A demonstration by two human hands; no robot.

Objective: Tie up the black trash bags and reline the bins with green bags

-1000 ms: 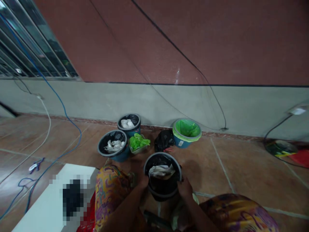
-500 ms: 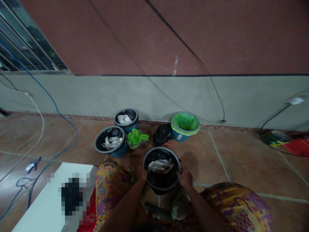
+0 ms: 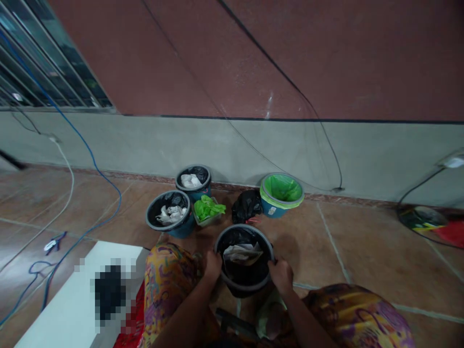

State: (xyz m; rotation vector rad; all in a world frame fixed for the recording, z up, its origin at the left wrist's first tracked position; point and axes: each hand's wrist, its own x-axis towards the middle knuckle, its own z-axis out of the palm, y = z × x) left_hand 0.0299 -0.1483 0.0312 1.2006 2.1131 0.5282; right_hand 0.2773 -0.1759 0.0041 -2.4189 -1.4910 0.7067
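Between my knees is a round bin [image 3: 271, 249] with a grey rim and a black liner; folded paper [image 3: 242, 253] lies inside it. On its left side, my left hand [image 3: 212, 265] is closed at the rim. The fingers of my right hand [image 3: 281, 274] close on the rim's right side. Just beyond the bin sits a knotted black bag [image 3: 246, 206] with red ties. To its right is a blue bin [image 3: 274, 210] with a green liner.
Two black-lined bins, a nearer one [image 3: 183, 227] and a farther one [image 3: 200, 193], hold white paper. A basket [image 3: 209, 220] with green plastic [image 3: 208, 208] stands beside them. A white box [image 3: 72, 295] is at the left, near a blue cable [image 3: 92, 157]. The wall [image 3: 152, 140] runs behind.
The view has shifted slightly, so the scene sits a little lower and to the right. Both hands stay on the bin's rim.
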